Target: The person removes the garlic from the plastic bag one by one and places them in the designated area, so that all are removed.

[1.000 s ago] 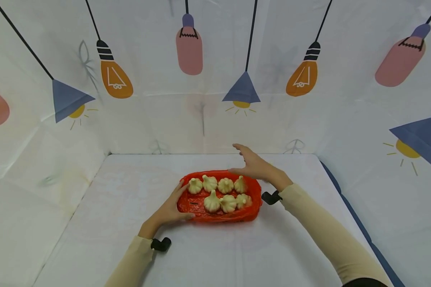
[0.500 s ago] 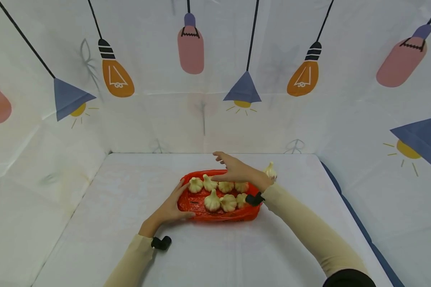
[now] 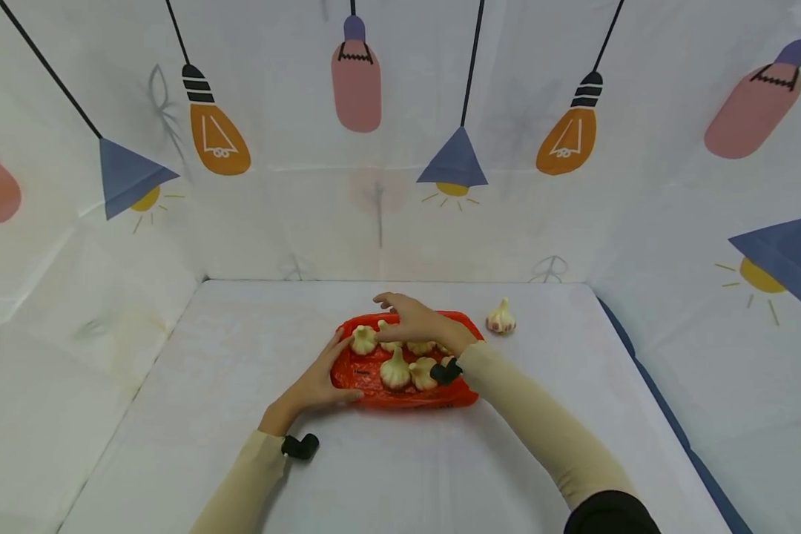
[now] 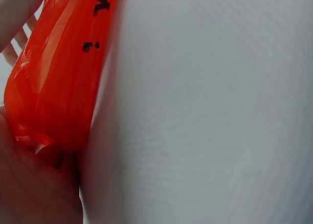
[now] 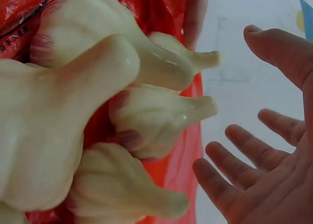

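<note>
A basket-like container wrapped in red plastic (image 3: 414, 400) sits on the white table with several garlic bulbs (image 3: 395, 371) in it. Its left end is held by my left hand (image 3: 310, 389), thumb along the front side and fingers at the back corner; the left wrist view shows the palm (image 4: 34, 194) against the shiny red plastic. Over the back rim hovers my right hand (image 3: 417, 324), partly hiding the bulbs. In the right wrist view its fingers (image 5: 239, 160) are spread, facing the bulb stems (image 5: 195, 109), with nothing held. One garlic bulb (image 3: 500, 319) lies outside, right of the container.
Hanging white sheets (image 3: 294, 222) printed with lamps and bulbs surround the table at the back and sides. The white tabletop (image 3: 374, 475) runs toward me, and a dark blue strip (image 3: 647, 386) follows its right edge.
My right hand has moved left and slightly down from the container's right end to above its middle. The garlic bulb on the table has come into view. My left hand has stayed put.
</note>
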`<state>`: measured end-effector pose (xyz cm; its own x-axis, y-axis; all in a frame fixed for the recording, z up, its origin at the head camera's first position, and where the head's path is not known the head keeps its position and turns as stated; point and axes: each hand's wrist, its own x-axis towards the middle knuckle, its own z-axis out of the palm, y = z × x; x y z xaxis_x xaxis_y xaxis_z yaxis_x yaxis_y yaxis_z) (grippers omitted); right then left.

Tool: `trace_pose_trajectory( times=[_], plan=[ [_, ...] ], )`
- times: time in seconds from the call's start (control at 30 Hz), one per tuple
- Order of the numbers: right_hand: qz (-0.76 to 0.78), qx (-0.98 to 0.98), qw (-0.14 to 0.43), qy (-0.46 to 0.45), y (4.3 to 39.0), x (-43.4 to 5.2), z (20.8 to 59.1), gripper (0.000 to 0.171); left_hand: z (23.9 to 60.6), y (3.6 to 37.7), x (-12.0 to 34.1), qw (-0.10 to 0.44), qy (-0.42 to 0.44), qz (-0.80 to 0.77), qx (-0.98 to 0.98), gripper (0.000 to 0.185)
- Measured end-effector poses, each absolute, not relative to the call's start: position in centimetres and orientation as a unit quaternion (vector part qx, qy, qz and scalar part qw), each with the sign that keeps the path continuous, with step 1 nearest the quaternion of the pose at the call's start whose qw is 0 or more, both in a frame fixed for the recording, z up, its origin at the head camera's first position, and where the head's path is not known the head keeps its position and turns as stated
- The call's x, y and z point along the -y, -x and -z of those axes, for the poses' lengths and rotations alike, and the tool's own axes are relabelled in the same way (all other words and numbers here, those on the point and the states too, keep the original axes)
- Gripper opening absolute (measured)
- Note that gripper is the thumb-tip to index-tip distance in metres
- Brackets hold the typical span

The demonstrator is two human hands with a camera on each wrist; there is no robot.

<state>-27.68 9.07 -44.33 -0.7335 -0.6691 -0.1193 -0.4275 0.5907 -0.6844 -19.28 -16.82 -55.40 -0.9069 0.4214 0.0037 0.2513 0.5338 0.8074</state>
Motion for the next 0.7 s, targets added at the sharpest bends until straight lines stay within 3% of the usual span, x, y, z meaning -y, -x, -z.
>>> trace_pose_trajectory(
  times=[0.33, 0.7],
  plan=[
    [0.305, -0.877, 0.214, 0.304, 27.6, -7.9, 46.0, 0.061, 55.2, 19.0, 16.5, 0.096, -0.198, -0.456, -0.862, 0.112],
    [0.274, -0.891, 0.186, 0.31, 28.1, -6.3, 47.2, 0.05, 55.2, 19.1, 16.7, 0.087, -0.2, -0.462, -0.86, 0.113]
  ],
)
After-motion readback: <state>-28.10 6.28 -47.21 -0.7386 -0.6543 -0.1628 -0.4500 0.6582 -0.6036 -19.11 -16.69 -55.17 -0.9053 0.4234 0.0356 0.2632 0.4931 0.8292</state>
